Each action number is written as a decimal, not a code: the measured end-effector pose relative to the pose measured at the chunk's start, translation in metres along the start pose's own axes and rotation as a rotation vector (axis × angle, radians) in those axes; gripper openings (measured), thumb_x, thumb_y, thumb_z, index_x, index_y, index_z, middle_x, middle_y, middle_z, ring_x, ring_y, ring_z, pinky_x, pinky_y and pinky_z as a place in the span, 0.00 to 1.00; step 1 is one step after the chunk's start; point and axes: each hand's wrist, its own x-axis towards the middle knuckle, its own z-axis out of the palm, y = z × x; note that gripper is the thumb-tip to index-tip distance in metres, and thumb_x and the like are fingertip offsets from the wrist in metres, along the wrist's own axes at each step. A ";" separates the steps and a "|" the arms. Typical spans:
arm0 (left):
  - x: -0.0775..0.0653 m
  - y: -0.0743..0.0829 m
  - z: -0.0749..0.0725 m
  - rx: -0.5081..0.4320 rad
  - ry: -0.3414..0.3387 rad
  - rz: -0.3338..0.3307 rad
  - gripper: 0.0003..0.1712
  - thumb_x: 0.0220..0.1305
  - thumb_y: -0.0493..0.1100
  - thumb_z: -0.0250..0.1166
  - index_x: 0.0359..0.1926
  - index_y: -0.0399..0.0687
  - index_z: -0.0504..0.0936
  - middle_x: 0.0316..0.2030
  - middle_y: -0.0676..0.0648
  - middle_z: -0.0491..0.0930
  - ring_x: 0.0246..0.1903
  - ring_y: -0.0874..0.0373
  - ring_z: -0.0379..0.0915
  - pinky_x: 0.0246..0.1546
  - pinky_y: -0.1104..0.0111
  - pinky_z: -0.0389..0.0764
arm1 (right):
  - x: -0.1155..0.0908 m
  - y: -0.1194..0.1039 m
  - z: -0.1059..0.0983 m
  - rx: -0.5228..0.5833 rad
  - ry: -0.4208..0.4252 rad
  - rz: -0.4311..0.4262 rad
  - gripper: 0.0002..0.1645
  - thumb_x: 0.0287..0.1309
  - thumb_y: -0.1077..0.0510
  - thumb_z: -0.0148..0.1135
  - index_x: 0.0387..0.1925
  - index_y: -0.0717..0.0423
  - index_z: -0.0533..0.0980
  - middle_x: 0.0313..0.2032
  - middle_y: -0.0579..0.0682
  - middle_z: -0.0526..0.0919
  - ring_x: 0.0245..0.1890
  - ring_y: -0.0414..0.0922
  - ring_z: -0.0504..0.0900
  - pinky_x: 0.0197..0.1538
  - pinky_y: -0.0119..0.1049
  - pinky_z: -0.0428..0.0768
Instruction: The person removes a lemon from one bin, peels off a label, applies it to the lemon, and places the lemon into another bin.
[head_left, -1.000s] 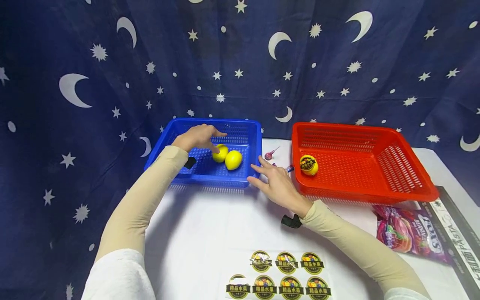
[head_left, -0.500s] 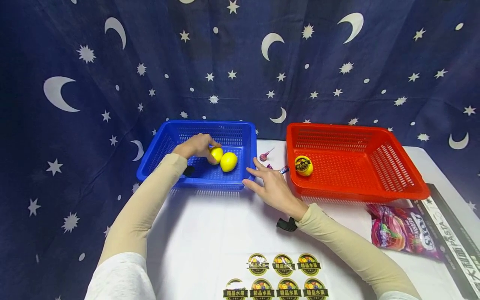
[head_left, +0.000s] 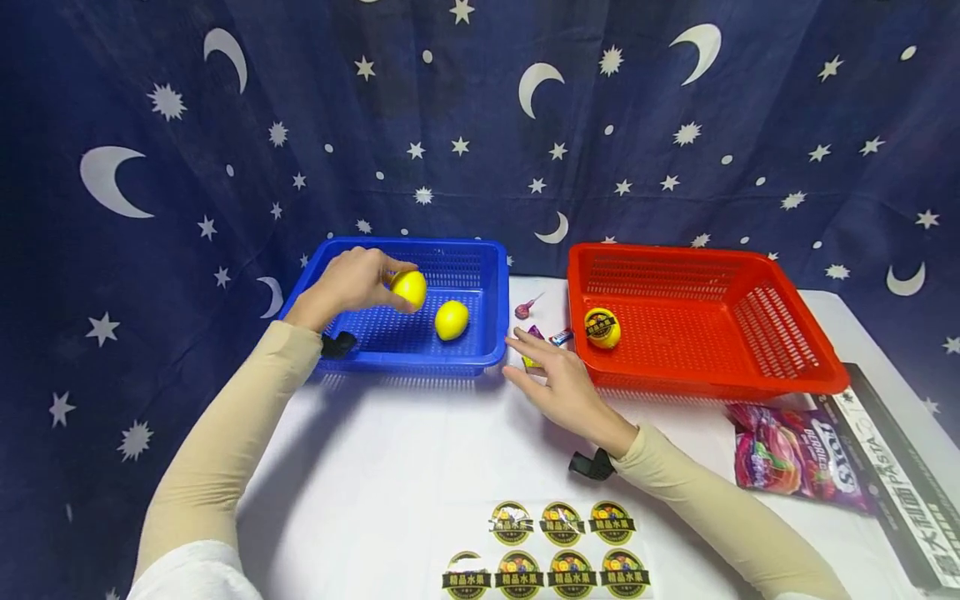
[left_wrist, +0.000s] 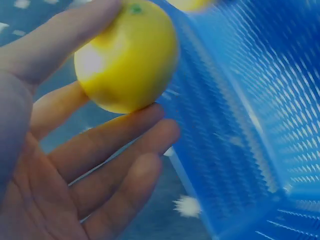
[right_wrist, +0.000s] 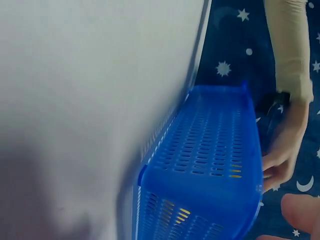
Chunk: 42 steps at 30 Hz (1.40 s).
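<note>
A yellow lemon (head_left: pixel 409 290) is pinched between the thumb and fingers of my left hand (head_left: pixel 348 283), raised over the blue basket (head_left: pixel 405 361). In the left wrist view the lemon (left_wrist: pixel 132 60) shows a small green spot at its end. Another lemon (head_left: pixel 452 320) lies on the basket floor, to the right of the held one. My right hand (head_left: pixel 566 387), fingers spread and relaxed, hovers by the basket's front right corner and holds nothing. In the right wrist view only a few fingertips show, close to the blue basket wall (right_wrist: pixel 205 195).
A red basket (head_left: pixel 697 385) stands to the right, with a lemon bearing a round sticker (head_left: pixel 602 328) inside. Between the baskets lie a lollipop (head_left: pixel 523 310) and small wrapped sweets (head_left: pixel 561 337). Several stickers (head_left: pixel 572 573) lie in front; a purple candy bag (head_left: pixel 798 454) lies right.
My left hand has reached into the blue basket, grasped one of two lemons there and lifted it up and left. My right hand has drawn slightly away from the basket's corner.
</note>
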 end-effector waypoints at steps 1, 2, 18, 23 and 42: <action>-0.011 0.006 -0.002 -0.006 0.036 0.019 0.43 0.48 0.62 0.81 0.66 0.62 0.80 0.42 0.46 0.91 0.25 0.52 0.69 0.27 0.64 0.66 | -0.005 0.001 -0.002 0.017 -0.001 -0.002 0.30 0.68 0.50 0.66 0.67 0.57 0.76 0.71 0.58 0.74 0.63 0.55 0.82 0.57 0.49 0.84; -0.024 0.013 -0.001 -0.018 0.077 0.043 0.43 0.48 0.63 0.81 0.66 0.62 0.80 0.39 0.46 0.91 0.24 0.53 0.69 0.25 0.64 0.64 | -0.011 0.002 -0.005 0.035 -0.004 0.001 0.31 0.68 0.50 0.66 0.68 0.57 0.75 0.70 0.57 0.75 0.66 0.54 0.80 0.57 0.47 0.85; -0.109 0.134 0.134 -0.505 0.148 0.233 0.40 0.47 0.59 0.82 0.63 0.55 0.83 0.46 0.50 0.91 0.28 0.65 0.87 0.28 0.78 0.79 | -0.071 0.012 -0.021 0.225 -0.236 -0.029 0.38 0.63 0.52 0.72 0.71 0.57 0.71 0.69 0.57 0.76 0.61 0.55 0.84 0.54 0.38 0.86; -0.093 0.140 0.158 -0.414 0.104 0.208 0.41 0.49 0.62 0.80 0.64 0.56 0.82 0.41 0.51 0.92 0.25 0.71 0.82 0.24 0.76 0.74 | -0.069 0.027 -0.017 0.133 -0.227 0.009 0.35 0.63 0.50 0.71 0.68 0.58 0.74 0.64 0.57 0.81 0.56 0.54 0.87 0.52 0.42 0.87; -0.108 0.143 0.165 -0.100 0.075 0.101 0.60 0.52 0.76 0.70 0.77 0.50 0.64 0.23 0.53 0.77 0.22 0.58 0.72 0.21 0.66 0.68 | -0.066 0.033 -0.016 -0.075 -0.260 0.030 0.39 0.59 0.47 0.74 0.68 0.59 0.74 0.54 0.53 0.88 0.52 0.50 0.89 0.52 0.46 0.86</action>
